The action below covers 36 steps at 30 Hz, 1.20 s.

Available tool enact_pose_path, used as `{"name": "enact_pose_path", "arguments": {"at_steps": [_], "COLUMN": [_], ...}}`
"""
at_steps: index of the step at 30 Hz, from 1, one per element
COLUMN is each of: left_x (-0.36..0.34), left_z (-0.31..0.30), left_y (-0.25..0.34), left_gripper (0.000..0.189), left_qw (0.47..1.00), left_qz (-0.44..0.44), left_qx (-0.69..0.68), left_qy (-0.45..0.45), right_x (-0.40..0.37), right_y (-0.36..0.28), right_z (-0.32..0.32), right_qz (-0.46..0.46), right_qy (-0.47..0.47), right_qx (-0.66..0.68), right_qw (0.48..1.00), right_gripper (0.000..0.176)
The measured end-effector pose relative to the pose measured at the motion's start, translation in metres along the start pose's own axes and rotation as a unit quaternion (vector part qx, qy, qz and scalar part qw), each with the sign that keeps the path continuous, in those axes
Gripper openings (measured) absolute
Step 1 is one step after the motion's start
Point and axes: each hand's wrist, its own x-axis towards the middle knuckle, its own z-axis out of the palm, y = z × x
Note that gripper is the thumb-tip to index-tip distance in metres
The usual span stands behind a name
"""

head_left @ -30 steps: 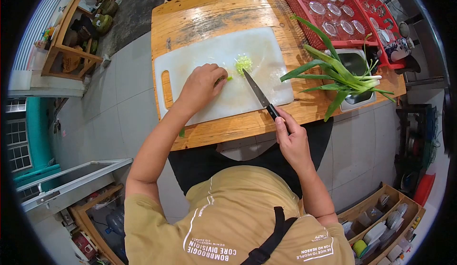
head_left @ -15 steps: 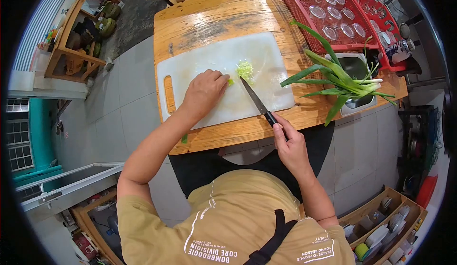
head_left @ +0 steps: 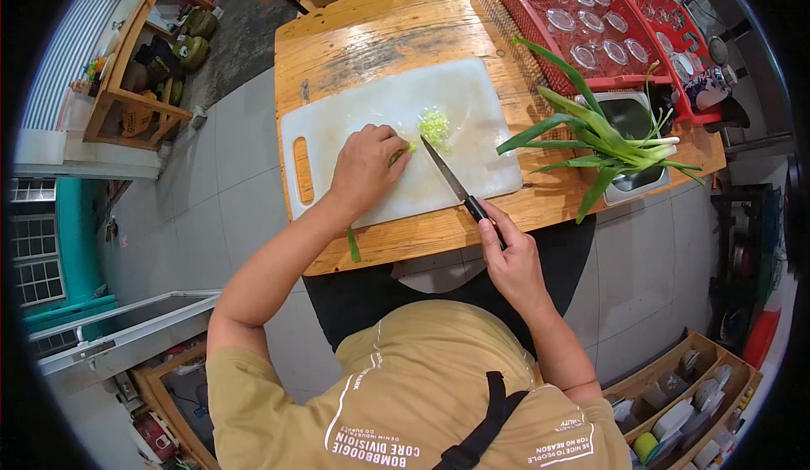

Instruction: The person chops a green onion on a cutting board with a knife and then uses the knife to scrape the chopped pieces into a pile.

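Note:
Fingers curled, my left hand (head_left: 368, 166) presses on the white cutting board (head_left: 337, 107). It grips a spring onion (head_left: 412, 145), whose pale green cut end shows at the fingertips. A green leaf end hangs over the board's near edge below my left wrist. My right hand (head_left: 513, 259) is closed round the black handle of a knife (head_left: 447, 170). The blade points away from me, its tip just right of the spring onion. Beside the tip lies a small heap of chopped spring onion (head_left: 434, 126).
A bunch of whole spring onions (head_left: 612, 145) lies across metal containers (head_left: 637, 185) at the right of the wooden table (head_left: 388, 14). Behind it stands a red basket (head_left: 540, 48) of upturned glasses (head_left: 591, 23). Shelves with kitchenware (head_left: 675, 411) are at the lower right.
The knife has shifted slightly left, its tip nearer the left fingers. More of the green leaf shows below my left wrist, further right than before.

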Motion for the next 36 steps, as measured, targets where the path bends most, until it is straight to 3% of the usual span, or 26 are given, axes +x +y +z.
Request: {"name": "enact_pose_path", "arguments": {"at_steps": [5, 7, 16, 36], "left_x": [-0.007, -0.011, -0.016, -0.012], "left_z": [0.011, 0.017, 0.032, 0.043], "left_y": [0.010, 0.015, 0.025, 0.027], "left_gripper": [0.015, 0.016, 0.014, 0.013], "left_qw": [0.997, 0.991, 0.980, 0.975], "left_qz": [-0.055, -0.086, -0.115, -0.160], "left_qx": [-0.045, -0.063, -0.078, -0.070], "left_qy": [0.030, 0.075, 0.144, 0.137], "right_x": [-0.002, -0.004, -0.006, -0.009], "right_y": [-0.002, 0.006, 0.012, 0.013], "right_z": [0.004, 0.011, 0.024, 0.031], "right_qz": [-0.011, -0.062, -0.118, -0.136], "right_qy": [0.003, 0.021, 0.041, 0.037], "right_qx": [0.007, 0.013, -0.054, -0.119], "right_qw": [1.000, 0.998, 0.991, 0.983], "right_gripper": [0.038, 0.038, 0.042, 0.052]}}
